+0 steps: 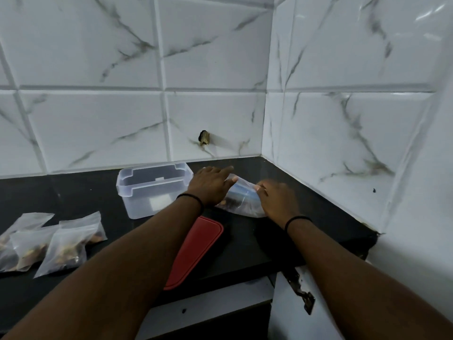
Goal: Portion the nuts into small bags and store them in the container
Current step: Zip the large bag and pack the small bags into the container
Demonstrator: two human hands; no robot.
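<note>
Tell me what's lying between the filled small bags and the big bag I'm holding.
In the head view, the empty clear container, with the red lid nearer you.

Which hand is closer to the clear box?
Left. The left hand is right beside the box's right wall, resting on the bag. The right hand is farther right, on the bag's other side.

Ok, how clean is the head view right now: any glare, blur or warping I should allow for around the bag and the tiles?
Head view: wide-angle warping bows the tile grout lines; glare streaks on the upper-right tile; both hands and the large bag look slightly soft, its contents hard to read; the black counter is dim.
</note>
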